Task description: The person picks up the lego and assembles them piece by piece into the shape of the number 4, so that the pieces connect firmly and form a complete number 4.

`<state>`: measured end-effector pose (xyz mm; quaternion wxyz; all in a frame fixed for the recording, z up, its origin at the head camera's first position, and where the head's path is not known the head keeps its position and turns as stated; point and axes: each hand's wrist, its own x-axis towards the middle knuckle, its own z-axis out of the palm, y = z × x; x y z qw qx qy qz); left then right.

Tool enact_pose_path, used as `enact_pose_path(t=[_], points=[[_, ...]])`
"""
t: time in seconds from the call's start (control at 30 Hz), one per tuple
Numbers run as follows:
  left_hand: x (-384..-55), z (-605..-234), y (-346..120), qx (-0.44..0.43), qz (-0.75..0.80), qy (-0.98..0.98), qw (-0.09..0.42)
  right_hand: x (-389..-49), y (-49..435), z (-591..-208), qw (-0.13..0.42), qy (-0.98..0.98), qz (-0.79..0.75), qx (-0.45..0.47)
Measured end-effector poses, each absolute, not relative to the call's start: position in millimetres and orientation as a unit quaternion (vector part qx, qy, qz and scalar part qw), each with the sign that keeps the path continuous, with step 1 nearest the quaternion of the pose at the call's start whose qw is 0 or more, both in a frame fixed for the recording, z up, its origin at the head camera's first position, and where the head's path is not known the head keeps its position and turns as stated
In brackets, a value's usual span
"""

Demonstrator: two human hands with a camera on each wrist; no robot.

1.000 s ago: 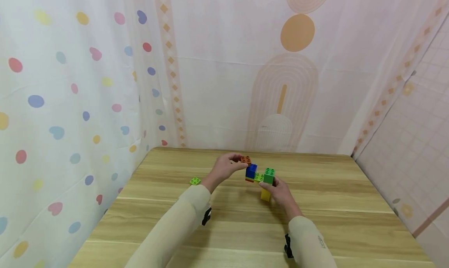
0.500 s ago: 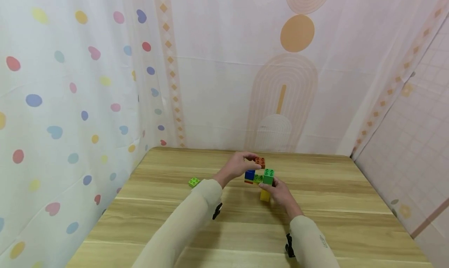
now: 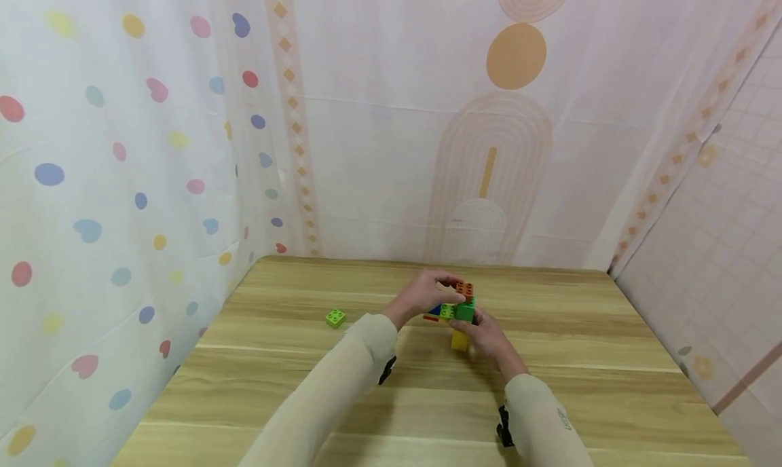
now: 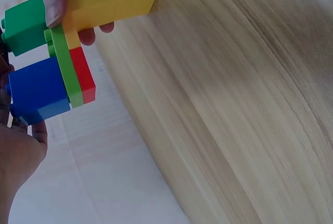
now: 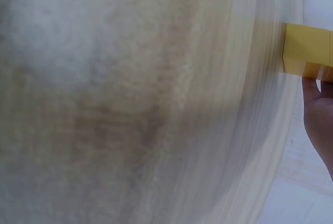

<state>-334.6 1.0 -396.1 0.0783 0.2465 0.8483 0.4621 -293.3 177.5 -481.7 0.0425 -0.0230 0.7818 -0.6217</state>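
My left hand [image 3: 429,292] pinches a reddish-orange toy building brick [image 3: 465,290] right at the top of a green brick [image 3: 466,311]. That green brick crowns a small structure with a yellow base [image 4: 112,0]. A lime plate [image 4: 66,68] reaches sideways from it, with a blue brick [image 4: 39,89] on top and a red piece [image 4: 85,73] beneath. Around the structure, below the green brick, my right hand [image 3: 491,338] grips with thumb and fingers. In the right wrist view only the yellow base [image 5: 307,50] and part of that hand show.
A loose lime brick [image 3: 335,318] lies on the wooden table [image 3: 293,399], left of the left forearm. A patterned curtain [image 3: 379,148] hangs behind the table's far edge, and a dotted one borders its left side.
My left hand has carried the reddish-orange brick rightward, from above the blue brick to the top of the green one. The right hand keeps its grip in nearly the same place.
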Motion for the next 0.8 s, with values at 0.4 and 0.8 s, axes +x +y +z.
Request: enact_pose_path(t=[0.4, 0.8], points=[[-334.0, -397.5, 3.8, 0.267, 0.449, 0.85, 0.074, -294.3, 179.6, -481.9, 0.054, 0.786, -0.615, -0.031], [-334.2, -393.4, 5.1, 0.296, 0.416, 0.857, 0.071, -292.8, 179.1, -480.8, 0.054, 0.783, -0.619, -0.03]])
